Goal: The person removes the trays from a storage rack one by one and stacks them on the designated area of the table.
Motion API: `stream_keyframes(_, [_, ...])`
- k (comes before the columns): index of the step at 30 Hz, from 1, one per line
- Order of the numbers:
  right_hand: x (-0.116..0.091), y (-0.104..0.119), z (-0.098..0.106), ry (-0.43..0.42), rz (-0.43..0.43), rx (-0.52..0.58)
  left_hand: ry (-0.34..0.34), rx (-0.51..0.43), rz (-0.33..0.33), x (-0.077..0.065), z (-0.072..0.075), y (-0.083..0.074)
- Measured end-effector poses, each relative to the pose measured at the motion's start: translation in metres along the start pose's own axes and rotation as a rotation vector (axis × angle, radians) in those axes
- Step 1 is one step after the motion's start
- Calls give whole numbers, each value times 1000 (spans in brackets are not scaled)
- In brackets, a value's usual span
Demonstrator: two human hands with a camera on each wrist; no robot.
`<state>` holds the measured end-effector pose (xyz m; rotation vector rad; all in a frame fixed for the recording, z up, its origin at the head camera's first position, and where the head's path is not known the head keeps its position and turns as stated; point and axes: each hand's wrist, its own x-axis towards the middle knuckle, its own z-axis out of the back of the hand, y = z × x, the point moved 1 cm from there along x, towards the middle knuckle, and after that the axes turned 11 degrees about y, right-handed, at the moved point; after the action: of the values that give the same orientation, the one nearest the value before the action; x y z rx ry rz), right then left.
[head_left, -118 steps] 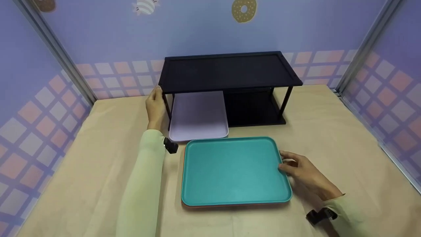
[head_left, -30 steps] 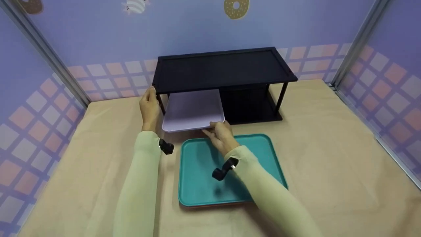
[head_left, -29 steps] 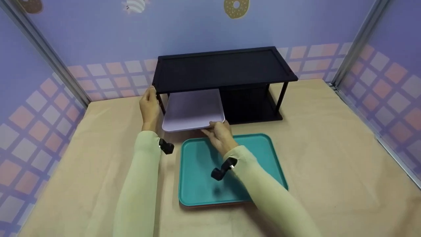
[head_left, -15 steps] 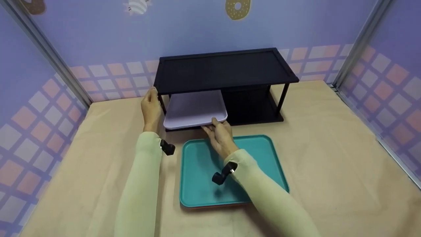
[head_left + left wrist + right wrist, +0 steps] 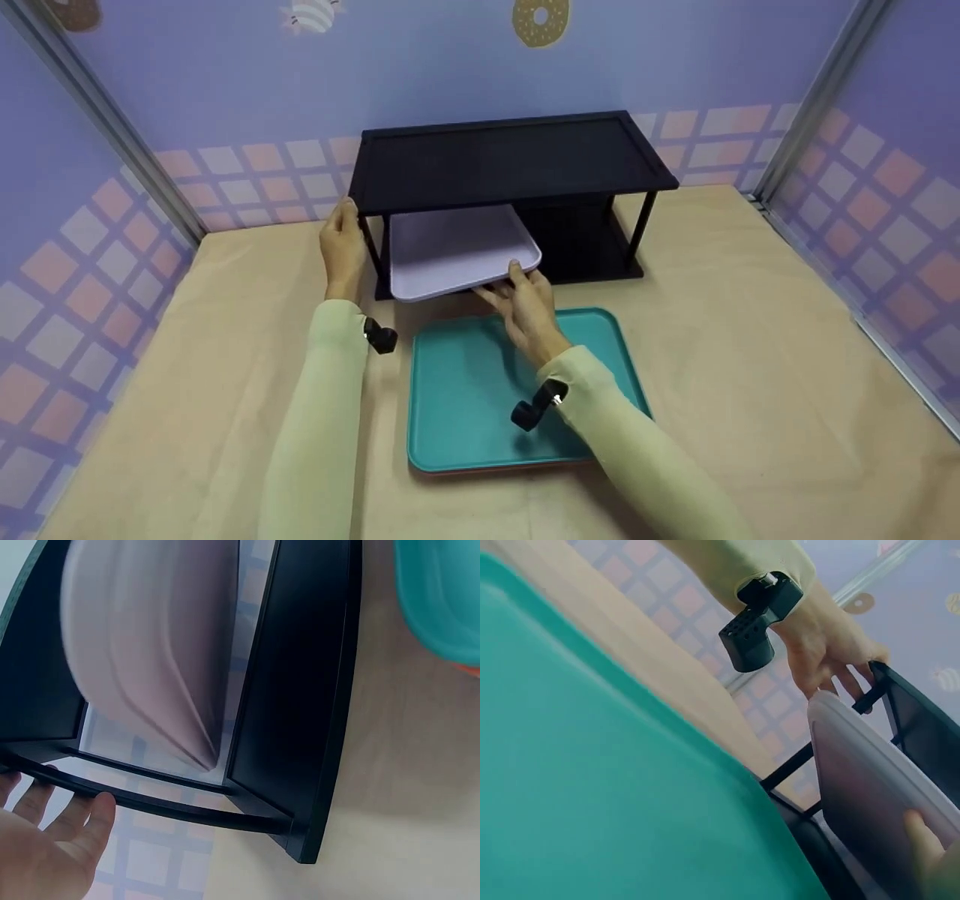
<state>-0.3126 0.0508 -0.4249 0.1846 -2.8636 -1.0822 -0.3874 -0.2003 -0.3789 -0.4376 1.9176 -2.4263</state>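
In the head view, my left hand [image 5: 343, 247] grips the front left post of a black two-tier rack [image 5: 517, 161], close under the top shelf. My right hand [image 5: 531, 311] pinches the front edge of a lilac tray [image 5: 457, 251], thumb on top and fingers below. The tray sits partly between the rack's tiers, its front sticking out. In the left wrist view the lilac tray [image 5: 150, 637] hangs apart from the lower shelf [image 5: 300, 690], tilted. The rack's top hides its back edge. In the right wrist view, my right thumb [image 5: 922, 840] lies on the tray.
A teal tray [image 5: 465, 405] lies on the beige cloth in front of the rack, under my right forearm. Beneath it shows the rim of an orange tray [image 5: 470, 670]. Patterned wall panels [image 5: 259, 184] enclose the table at the back and both sides.
My right hand has gone from the teal tray's right edge to the lilac tray. The lilac tray's front has risen, and most recently has swung right. My left hand stays on the rack.
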Motion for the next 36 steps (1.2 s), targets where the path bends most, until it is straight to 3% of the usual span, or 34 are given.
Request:
stream_keyframes(14, [-18, 33, 23, 4, 8, -112, 18, -3, 11, 1, -2, -2])
stream_keyframes(18, [-24, 41, 28, 21, 20, -107, 12, 9, -8, 1, -2, -1])
stream_keyframes(24, [-35, 52, 35, 52, 25, -137, 28, 9, 18, 1, -2, -1])
stream_keyframes(36, [-47, 75, 52, 33, 56, -173, 2, -1, 1, 2, -3, -1])
